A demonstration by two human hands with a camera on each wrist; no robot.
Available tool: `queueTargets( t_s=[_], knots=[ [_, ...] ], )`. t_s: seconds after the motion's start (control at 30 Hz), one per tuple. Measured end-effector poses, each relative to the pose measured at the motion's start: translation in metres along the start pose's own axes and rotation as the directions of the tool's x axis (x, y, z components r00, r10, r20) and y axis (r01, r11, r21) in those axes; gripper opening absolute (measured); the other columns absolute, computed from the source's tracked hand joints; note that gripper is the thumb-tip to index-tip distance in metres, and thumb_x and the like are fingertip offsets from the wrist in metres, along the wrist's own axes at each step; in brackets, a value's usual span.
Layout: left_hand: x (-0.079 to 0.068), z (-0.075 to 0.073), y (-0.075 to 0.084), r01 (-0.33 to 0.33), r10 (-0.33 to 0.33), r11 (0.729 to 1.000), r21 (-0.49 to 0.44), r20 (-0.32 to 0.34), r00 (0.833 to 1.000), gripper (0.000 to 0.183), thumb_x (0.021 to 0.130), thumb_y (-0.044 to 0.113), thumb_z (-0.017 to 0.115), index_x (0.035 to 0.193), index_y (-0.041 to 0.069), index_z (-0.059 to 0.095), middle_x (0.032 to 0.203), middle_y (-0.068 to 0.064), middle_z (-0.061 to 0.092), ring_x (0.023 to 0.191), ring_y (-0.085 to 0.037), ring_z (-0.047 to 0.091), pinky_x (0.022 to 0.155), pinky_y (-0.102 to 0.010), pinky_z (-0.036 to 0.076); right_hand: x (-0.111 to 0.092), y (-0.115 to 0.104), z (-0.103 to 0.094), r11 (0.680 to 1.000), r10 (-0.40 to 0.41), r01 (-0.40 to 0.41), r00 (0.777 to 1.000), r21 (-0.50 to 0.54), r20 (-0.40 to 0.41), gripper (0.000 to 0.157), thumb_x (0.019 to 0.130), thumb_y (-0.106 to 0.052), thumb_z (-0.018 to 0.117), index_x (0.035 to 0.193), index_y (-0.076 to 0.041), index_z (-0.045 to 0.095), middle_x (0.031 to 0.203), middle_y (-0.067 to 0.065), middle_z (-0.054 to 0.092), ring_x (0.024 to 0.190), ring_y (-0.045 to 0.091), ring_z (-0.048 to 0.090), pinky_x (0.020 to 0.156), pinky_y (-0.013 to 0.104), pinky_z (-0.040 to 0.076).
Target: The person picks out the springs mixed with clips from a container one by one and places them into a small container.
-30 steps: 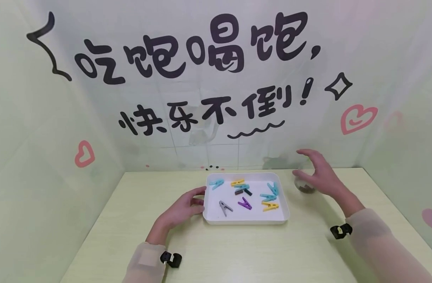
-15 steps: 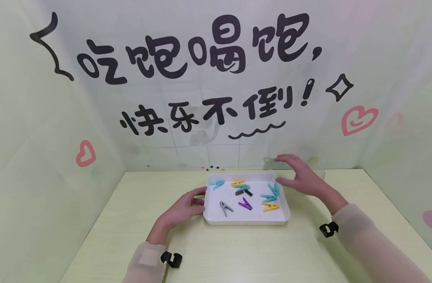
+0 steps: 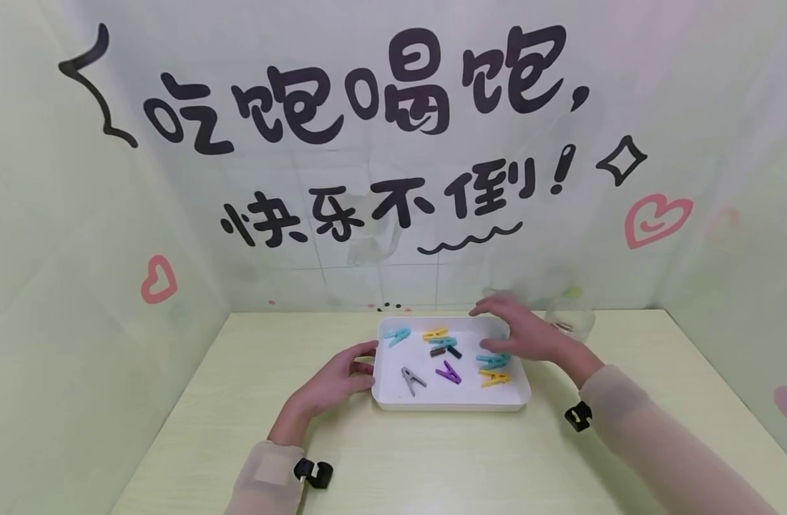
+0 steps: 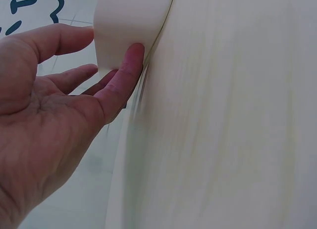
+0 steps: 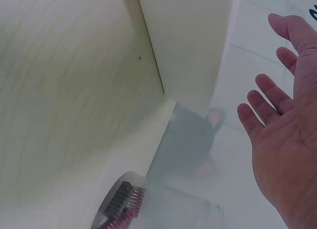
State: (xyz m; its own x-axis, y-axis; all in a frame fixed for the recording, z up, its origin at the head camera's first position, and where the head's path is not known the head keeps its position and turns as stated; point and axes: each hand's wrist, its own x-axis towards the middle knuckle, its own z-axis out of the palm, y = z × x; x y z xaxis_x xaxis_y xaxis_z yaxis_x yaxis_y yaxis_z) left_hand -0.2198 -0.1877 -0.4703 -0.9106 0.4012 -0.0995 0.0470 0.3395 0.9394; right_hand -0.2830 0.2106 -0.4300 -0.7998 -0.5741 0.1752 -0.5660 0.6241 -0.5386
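A white tray (image 3: 451,406) holds several clothespins: a purple clothespin (image 3: 450,372), a grey clothespin (image 3: 413,380), a yellow clothespin (image 3: 494,377) and blue ones. Two small dark pieces (image 3: 445,351) lie among them. My left hand (image 3: 338,375) rests at the tray's left side; in the left wrist view, fingertips touch the tray wall (image 4: 126,21). Over the tray's right back corner hovers my right hand (image 3: 525,330), fingers spread and partly covering a blue clothespin (image 3: 494,360). The right wrist view shows this hand holding nothing, above the tray wall (image 5: 190,46).
Behind my right forearm stands a clear glass jar (image 3: 572,315); dark and red ridged pieces (image 5: 124,204) show inside it. The pale wooden table (image 3: 426,458) meets a printed curtain (image 3: 316,286) at the back. Black clips are fixed on both sleeves.
My right hand has moved left, away from the glass jar and over the tray's right side. The jar now shows behind the forearm. My left hand stays at the tray.
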Motion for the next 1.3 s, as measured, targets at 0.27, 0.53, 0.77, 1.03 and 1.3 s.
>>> queueTargets(
  t_s=[0.27,0.53,0.77,1.03,1.3],
  knots=[
    [0.001,0.000,-0.003,-0.004,0.004,1.000,0.011,-0.001,1.000,0.068,0.101,0.002,0.066,0.163,0.001,0.037,0.158,-0.018,0.047,0.128,-0.033,0.058,0.102,-0.041,0.055,0.011,0.003,0.016,1.000,0.005,-0.006,0.994,0.006,0.113,0.047,0.094,-0.022,0.082,0.138,-0.014,0.067,0.152,0.014,0.052,0.143,0.039,0.044,0.116,0.062,0.039],
    [0.000,0.000,-0.002,-0.007,0.007,1.000,0.005,0.001,1.000,0.068,0.102,0.003,0.066,0.163,0.001,0.037,0.159,-0.018,0.046,0.128,-0.033,0.058,0.102,-0.041,0.055,0.018,0.006,0.027,0.999,-0.003,0.011,0.984,-0.041,0.178,0.045,0.094,-0.025,0.082,0.137,-0.021,0.068,0.157,0.014,0.048,0.145,0.040,0.041,0.117,0.062,0.038],
    [0.001,-0.001,-0.003,-0.019,0.019,1.000,-0.007,0.011,1.000,0.068,0.101,0.001,0.065,0.162,-0.001,0.036,0.159,-0.021,0.045,0.130,-0.036,0.057,0.103,-0.043,0.055,0.021,0.002,0.034,0.991,-0.055,0.074,0.984,-0.112,0.167,0.042,0.093,-0.021,0.083,0.133,-0.021,0.070,0.154,0.015,0.049,0.144,0.040,0.042,0.118,0.061,0.038],
    [0.000,0.000,-0.002,-0.025,0.025,1.000,-0.001,0.009,1.000,0.067,0.101,0.001,0.064,0.162,-0.002,0.035,0.159,-0.021,0.045,0.130,-0.036,0.057,0.102,-0.043,0.056,0.023,-0.005,0.037,0.993,-0.026,0.048,0.982,-0.112,0.188,0.039,0.095,-0.020,0.081,0.133,-0.023,0.071,0.146,0.005,0.055,0.136,0.033,0.051,0.115,0.059,0.042],
    [0.001,0.000,-0.002,-0.010,0.010,1.000,-0.002,0.003,1.000,0.067,0.102,0.001,0.064,0.163,0.000,0.036,0.159,-0.019,0.046,0.130,-0.036,0.057,0.104,-0.044,0.054,0.026,-0.004,0.044,0.990,0.031,0.003,0.971,-0.142,0.237,0.036,0.097,-0.023,0.080,0.132,-0.026,0.071,0.152,0.005,0.052,0.140,0.032,0.048,0.116,0.055,0.042]
  ],
)
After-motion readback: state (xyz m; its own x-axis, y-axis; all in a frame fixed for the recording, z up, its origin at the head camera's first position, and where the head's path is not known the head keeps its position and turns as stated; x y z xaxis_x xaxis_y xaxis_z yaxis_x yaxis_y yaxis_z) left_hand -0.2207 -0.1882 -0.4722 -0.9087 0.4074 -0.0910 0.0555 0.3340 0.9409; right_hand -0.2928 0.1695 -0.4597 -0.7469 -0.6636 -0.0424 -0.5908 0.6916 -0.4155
